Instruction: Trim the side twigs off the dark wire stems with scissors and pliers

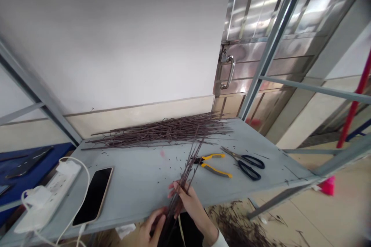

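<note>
A thin bundle of dark brown twigs [188, 166] runs from the near edge of the table up across its front. Round its middle my right hand [185, 197] is closed. Lower down, my left hand [155, 225] grips the same bundle near its bottom end, which is partly hidden. Behind the upper twigs lie open pliers [216, 165] with yellow and grey handles, their jaws partly covered. Scissors [246, 164] with dark blue handles rest open to the right of them. At the back of the table a large pile of similar twigs [162, 131] lies lengthwise.
A phone [94, 197] and a white power strip [49, 197] with cables occupy the table's left side. Metal frame posts [272, 46] rise at the table's corners. Twig scraps [237, 224] litter the floor below. A metal door [246, 58] stands behind on the right.
</note>
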A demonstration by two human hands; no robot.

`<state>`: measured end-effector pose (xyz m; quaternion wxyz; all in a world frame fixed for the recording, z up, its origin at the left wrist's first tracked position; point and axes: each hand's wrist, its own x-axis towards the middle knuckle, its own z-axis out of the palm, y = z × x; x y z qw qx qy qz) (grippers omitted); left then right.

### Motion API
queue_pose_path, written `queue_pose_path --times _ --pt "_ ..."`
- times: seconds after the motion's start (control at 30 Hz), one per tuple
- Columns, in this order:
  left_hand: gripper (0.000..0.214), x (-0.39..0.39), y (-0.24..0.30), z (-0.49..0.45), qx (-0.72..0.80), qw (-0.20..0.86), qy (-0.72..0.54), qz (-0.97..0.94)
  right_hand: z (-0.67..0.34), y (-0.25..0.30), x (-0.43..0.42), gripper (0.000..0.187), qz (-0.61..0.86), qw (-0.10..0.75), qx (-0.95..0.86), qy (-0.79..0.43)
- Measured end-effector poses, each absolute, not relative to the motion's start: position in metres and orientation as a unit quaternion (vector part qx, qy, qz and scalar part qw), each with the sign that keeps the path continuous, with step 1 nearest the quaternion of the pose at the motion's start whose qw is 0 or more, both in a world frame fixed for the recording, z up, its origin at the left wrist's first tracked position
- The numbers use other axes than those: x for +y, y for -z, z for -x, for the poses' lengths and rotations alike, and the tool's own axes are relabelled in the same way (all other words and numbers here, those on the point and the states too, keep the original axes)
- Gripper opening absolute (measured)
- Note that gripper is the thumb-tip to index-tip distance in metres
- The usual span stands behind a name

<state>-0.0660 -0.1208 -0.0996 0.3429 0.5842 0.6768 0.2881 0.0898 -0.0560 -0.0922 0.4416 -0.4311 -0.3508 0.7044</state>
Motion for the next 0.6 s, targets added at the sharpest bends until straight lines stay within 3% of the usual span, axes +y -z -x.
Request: queue_pose_path --times 0.27,0.6 --pt "0.036 -0.088 0.066 0.049 0.645 0.337 -0.374 -0.574 -0.085 0.078 -0.040 0.051 0.451 0.438 -0.394 -0.671" --pt "0.029 -0.026 0.052 0.030 0.549 0.416 -0.480 -0.543 -0.090 0.061 -0.003 0.041 0.466 0.441 -0.478 -0.599"
